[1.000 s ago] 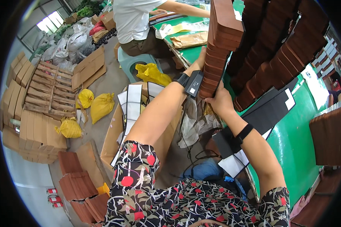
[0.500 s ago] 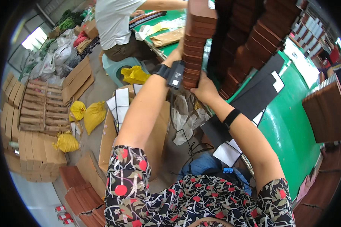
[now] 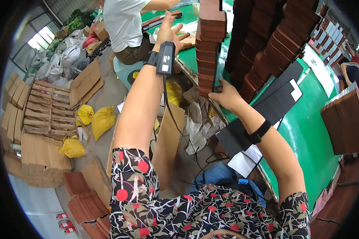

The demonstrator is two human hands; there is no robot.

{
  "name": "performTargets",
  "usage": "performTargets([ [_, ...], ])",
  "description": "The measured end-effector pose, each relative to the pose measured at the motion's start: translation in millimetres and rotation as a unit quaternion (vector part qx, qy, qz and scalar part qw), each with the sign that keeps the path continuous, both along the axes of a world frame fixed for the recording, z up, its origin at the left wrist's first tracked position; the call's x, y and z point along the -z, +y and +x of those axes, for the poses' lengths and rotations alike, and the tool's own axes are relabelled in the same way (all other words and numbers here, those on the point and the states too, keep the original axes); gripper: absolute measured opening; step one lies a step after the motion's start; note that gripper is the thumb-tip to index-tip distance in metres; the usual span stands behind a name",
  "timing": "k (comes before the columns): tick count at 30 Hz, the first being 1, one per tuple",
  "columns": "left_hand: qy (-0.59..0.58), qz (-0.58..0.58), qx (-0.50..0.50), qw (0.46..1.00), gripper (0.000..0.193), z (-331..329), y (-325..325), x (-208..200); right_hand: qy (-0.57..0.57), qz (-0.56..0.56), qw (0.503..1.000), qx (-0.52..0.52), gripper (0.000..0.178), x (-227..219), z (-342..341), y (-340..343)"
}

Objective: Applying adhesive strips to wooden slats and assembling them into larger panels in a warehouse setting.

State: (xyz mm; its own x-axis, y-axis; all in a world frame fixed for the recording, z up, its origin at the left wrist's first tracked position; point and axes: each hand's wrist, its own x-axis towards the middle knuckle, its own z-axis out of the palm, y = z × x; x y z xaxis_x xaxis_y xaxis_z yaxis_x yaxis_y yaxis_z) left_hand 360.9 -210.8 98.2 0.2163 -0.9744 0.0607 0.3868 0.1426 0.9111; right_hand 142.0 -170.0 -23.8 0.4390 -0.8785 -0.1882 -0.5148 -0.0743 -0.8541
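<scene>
A tall stack of brown, leather-like flat pieces with rounded edges (image 3: 209, 63) stands at the near edge of the green table (image 3: 293, 137). My left hand (image 3: 169, 34) is raised to the left of this stack, fingers spread and holding nothing. Close by the foot of the stack is my right hand (image 3: 229, 96), thumb and fingers apart; whether a fingertip touches the stack I cannot tell. More stacks of similar brown pieces (image 3: 273, 40) rise just to the right. Black flat sheets (image 3: 277, 95) lie beside my right wrist.
Beyond my left hand a person in a white shirt (image 3: 123, 28) sits on a light blue stool (image 3: 123, 73). Below the table edge are an open cardboard box (image 3: 167, 147) and dark cables (image 3: 197, 159). Yellow sacks (image 3: 103, 122) and a wooden pallet (image 3: 48, 107) occupy the left floor.
My left hand has let go of the brown stack and moved up and left, its fingers spreading. The right hand has loosened from the stack's lower end and shifted slightly right and down.
</scene>
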Motion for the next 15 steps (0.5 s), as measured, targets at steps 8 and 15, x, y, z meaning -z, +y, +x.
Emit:
performTargets([
  [8,-0.138,0.004,0.081,0.987,0.075,-2.8,-19.1,-4.5,-0.097,-0.033,0.991,-0.091,0.07,-37.1,-29.0,38.4],
  [15,-0.267,0.038,-0.073,0.96,0.067,17.2,46.2,20.4,-0.072,-0.119,0.986,-0.094,0.051,-120.3,-133.2,105.2],
])
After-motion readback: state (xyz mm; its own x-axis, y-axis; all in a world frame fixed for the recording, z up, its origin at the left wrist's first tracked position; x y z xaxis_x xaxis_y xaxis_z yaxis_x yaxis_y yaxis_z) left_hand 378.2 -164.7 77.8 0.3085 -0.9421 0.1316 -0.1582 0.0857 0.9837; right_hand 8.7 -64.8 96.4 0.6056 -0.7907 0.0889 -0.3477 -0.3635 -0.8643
